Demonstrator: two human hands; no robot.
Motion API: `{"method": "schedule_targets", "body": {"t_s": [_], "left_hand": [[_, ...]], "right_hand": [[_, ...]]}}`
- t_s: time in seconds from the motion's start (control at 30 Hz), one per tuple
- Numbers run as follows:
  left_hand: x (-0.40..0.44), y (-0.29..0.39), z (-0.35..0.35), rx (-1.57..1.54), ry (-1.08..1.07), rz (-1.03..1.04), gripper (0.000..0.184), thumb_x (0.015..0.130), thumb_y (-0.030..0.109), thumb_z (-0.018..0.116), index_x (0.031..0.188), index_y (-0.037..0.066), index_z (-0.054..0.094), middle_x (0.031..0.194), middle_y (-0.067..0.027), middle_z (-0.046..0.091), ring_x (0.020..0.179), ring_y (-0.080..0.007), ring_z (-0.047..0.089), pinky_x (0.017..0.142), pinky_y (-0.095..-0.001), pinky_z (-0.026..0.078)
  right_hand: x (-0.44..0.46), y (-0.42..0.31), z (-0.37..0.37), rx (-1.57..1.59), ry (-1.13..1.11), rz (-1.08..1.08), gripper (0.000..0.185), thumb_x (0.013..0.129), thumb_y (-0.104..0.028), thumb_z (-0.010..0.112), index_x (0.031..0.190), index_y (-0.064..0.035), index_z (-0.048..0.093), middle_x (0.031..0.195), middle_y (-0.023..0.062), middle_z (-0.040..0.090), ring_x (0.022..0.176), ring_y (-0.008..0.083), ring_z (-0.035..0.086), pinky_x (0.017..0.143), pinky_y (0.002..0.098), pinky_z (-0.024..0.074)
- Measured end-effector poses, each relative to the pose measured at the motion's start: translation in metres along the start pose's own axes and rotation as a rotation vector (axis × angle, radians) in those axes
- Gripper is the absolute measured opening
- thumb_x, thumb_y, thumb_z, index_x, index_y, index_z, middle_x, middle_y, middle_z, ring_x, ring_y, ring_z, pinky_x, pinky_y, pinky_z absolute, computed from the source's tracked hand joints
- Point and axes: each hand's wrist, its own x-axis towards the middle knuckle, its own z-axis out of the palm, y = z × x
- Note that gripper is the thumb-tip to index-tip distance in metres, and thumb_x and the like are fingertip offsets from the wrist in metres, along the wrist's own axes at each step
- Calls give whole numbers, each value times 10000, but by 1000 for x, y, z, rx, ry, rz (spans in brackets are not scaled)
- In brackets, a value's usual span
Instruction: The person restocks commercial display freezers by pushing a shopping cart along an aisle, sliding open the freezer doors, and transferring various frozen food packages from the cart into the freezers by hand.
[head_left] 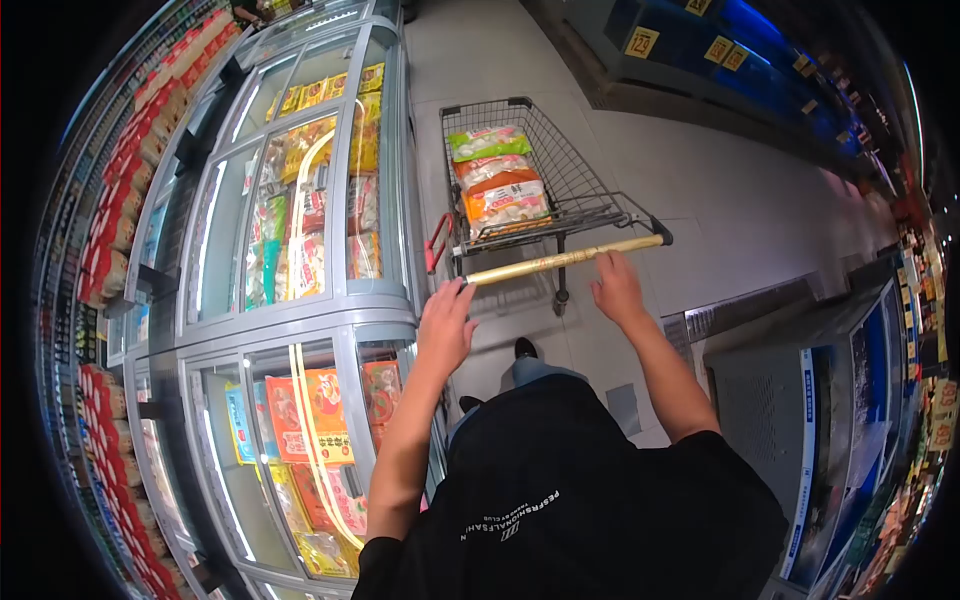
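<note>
A wire shopping cart (590, 180) stands in front of me with a yellow handle bar (545, 264) across its near side. Inside its basket lie several bags of frozen food (506, 200), with orange, white and green packaging. My left hand (446, 325) is at the left end of the bar, fingers stretched toward it and thumb apart. Near the right part of the bar is my right hand (615, 287), its fingertips against the bar's near edge and its thumb apart. Neither hand is wrapped round the bar.
Glass-topped freezers (365, 310) with packaged food run along the left, close to my left arm. A grey cabinet (770, 400) stands at the right. A dark display case (640, 75) with price tags is at the upper right. Grey tiled floor (670, 180) lies beside the cart.
</note>
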Motion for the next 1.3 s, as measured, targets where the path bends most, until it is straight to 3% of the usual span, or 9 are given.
{"method": "schedule_targets", "body": {"t_s": [0.1, 0.17, 0.23, 0.27, 0.4, 0.57, 0.77, 0.97, 1.3], "left_hand": [[35, 7, 28, 57, -77, 36, 704, 764, 52, 774, 1412, 26, 500, 1397, -228, 530, 1306, -429, 496, 1102, -494, 396], [47, 3, 44, 125, -94, 37, 672, 714, 60, 797, 1338, 22, 550, 1277, -217, 583, 1206, -414, 543, 1023, -477, 442], [57, -8, 58, 140, -154, -41, 634, 688, 67, 808, 1278, 23, 579, 1208, -200, 605, 1147, -394, 563, 975, -466, 458], [63, -9, 63, 213, -90, -26, 479, 682, 104, 808, 1126, 29, 642, 1002, -166, 666, 967, -358, 635, 866, -449, 490], [95, -6, 77, 377, -355, -208, 272, 733, 239, 793, 936, 67, 739, 766, -128, 713, 749, -348, 706, 762, -457, 544], [134, 9, 82, 478, -776, -503, 301, 803, 359, 717, 939, 101, 792, 950, -170, 756, 918, -332, 736, 829, -426, 588], [160, 19, 79, 508, -936, -563, 297, 786, 338, 684, 961, 125, 794, 988, -150, 758, 940, -322, 732, 852, -428, 582], [164, 3, 95, 498, -910, -580, 358, 761, 422, 727, 914, 105, 793, 963, -168, 755, 954, -328, 728, 861, -438, 576], [164, -19, 127, 536, -805, -577, 294, 768, 292, 663, 952, 103, 792, 991, -161, 756, 964, -326, 728, 884, -432, 573]], "right_hand": [[16, 28, 1, -58, 128, -42, 429, 688, -62, 788, 1057, -55, 569, 1118, 191, 607, 1059, 394, 588, 935, 482, 459], [25, 62, 13, -96, 137, -49, 402, 690, -47, 779, 1043, -56, 587, 1093, 179, 620, 1077, 381, 583, 964, 483, 441], [37, 104, 22, -118, 3, -54, 343, 682, -42, 774, 992, -57, 627, 1024, 163, 655, 1031, 370, 616, 934, 473, 471], [43, 127, 26, -128, -66, -59, 315, 678, -40, 771, 966, -57, 647, 989, 154, 672, 1008, 364, 632, 920, 468, 486], [77, 182, 17, -176, -373, 45, 181, 667, -104, 757, 845, -91, 729, 851, 127, 714, 865, 339, 693, 798, 446, 546], [102, 185, -1, -208, -700, 16, 139, 671, -170, 725, 795, -123, 765, 825, 117, 732, 821, 321, 714, 739, 438, 568], [108, 193, -2, -190, -693, -31, 147, 675, -177, 732, 802, -116, 772, 821, 114, 736, 807, 314, 719, 748, 422, 575], [106, 203, 20, -167, -630, 35, 155, 693, -195, 753, 823, -115, 779, 818, 123, 736, 797, 322, 721, 735, 428, 578], [103, 212, 72, -182, -597, 75, 160, 730, -194, 744, 876, -140, 783, 870, 120, 742, 842, 313, 725, 773, 417, 581]]}}
